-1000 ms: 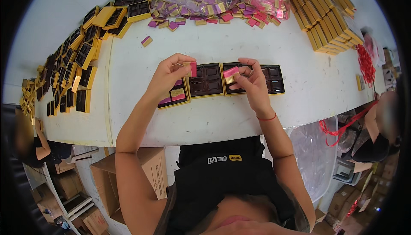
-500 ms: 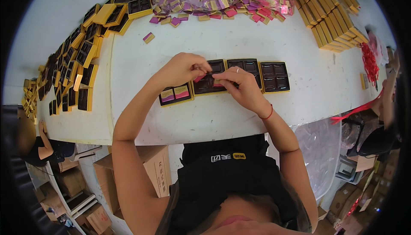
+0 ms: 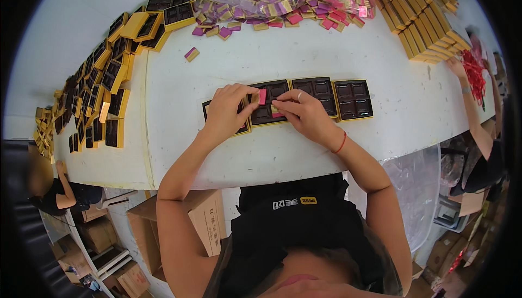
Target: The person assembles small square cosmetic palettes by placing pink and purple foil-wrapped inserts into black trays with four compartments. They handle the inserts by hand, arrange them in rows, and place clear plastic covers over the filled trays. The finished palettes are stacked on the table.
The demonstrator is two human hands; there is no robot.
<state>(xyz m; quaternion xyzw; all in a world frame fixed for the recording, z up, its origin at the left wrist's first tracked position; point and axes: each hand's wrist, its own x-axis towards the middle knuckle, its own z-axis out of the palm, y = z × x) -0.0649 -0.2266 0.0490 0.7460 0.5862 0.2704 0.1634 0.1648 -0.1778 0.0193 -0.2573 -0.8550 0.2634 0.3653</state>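
Four gold boxes with dark divided trays stand in a row on the white table. My left hand (image 3: 227,108) is over the leftmost box (image 3: 206,110), hiding most of it. Between its thumb and fingers is a small pink-and-gold wrapped square (image 3: 261,97), held above the left side of the second box (image 3: 274,88). Low over that box, my right hand (image 3: 307,114) pinches another gold-and-pink wrapped square (image 3: 276,110); whether it touches the tray I cannot tell. The third box (image 3: 312,87) and the rightmost box (image 3: 352,98) show bare compartments.
A loose wrapped square (image 3: 191,54) lies beyond the row. Purple, pink and gold squares (image 3: 261,7) spill from clear plastic at the back. Black-tray boxes (image 3: 115,75) are heaped left; gold boxes (image 3: 421,23) are stacked right. Another person's hand (image 3: 458,68) is near red ribbon (image 3: 474,80).
My left hand has come lower over the leftmost box, covering its wrapped squares, and its own square shows more clearly. My right hand stays at the second box. The right-hand person's arm now reaches toward the ribbon.
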